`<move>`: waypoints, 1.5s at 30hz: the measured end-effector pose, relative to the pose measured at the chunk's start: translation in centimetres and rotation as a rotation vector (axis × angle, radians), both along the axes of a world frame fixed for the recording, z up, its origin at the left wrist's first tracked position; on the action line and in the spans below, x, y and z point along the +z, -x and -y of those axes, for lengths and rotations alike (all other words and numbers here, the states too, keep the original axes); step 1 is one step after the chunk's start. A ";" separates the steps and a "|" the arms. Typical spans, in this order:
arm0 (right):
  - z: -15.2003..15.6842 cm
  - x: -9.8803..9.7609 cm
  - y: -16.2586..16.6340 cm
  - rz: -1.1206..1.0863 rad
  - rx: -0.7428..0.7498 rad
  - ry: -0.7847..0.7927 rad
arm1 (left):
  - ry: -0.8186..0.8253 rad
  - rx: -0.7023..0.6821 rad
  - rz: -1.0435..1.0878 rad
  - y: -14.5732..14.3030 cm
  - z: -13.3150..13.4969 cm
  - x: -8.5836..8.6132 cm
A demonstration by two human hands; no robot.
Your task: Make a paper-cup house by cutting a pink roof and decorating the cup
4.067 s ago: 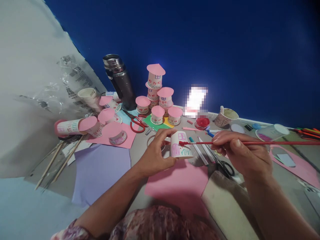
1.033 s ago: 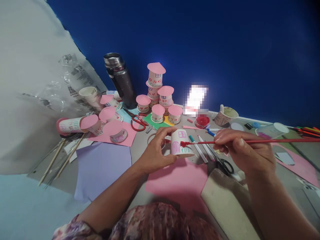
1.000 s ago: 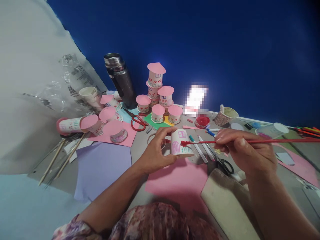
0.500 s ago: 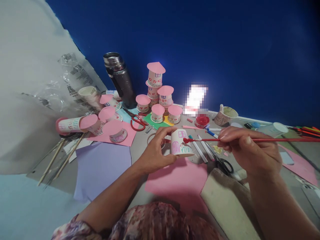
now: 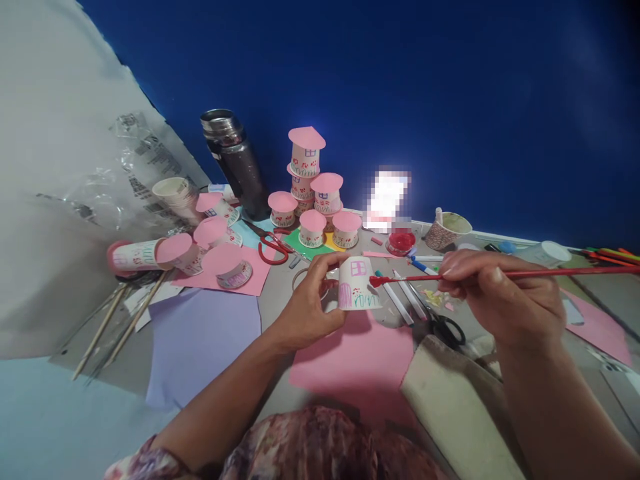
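My left hand (image 5: 313,300) grips a white paper cup (image 5: 356,283), held upside down over a pink paper sheet (image 5: 345,360). The cup bears a drawn purple window and door, green grass strokes and small red dabs. Pinched in my right hand (image 5: 500,300) is a long red paintbrush (image 5: 420,277). Its tip, loaded with red paint, is at the cup's right side; whether it touches cannot be made out. Behind the cup stands a small pot of red paint (image 5: 401,243). Several decorated cups with pink paper roofs (image 5: 307,138) are stacked and grouped at the back.
A dark steel flask (image 5: 235,163) stands at the back left. Red-handled scissors (image 5: 274,247), black scissors (image 5: 447,328) and white markers (image 5: 410,293) lie around the cup. A beige cloth (image 5: 455,407) lies in front of my right arm. Purple paper (image 5: 205,347) is at left.
The cup has turned in my left hand, so its window and door face me more squarely. The brush tip has shifted slightly right. The whole view has moved a little.
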State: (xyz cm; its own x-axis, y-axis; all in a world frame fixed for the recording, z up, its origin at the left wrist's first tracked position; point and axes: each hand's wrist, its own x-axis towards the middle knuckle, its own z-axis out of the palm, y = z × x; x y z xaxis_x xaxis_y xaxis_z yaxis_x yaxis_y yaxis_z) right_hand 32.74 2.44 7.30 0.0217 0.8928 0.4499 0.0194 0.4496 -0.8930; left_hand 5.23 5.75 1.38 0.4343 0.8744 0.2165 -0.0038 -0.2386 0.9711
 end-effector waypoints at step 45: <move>-0.2 -0.5 -0.3 0.039 0.142 -0.072 | 0.142 -0.124 0.199 -0.5 0.2 0.3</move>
State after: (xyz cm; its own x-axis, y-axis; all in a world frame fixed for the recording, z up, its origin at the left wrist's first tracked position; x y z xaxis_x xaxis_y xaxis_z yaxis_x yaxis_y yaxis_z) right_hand 33.08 2.66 6.81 -0.1213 0.8510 0.5109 -0.0153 0.5131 -0.8582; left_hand 5.71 5.58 1.73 0.5009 0.8450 0.1874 -0.2187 -0.0859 0.9720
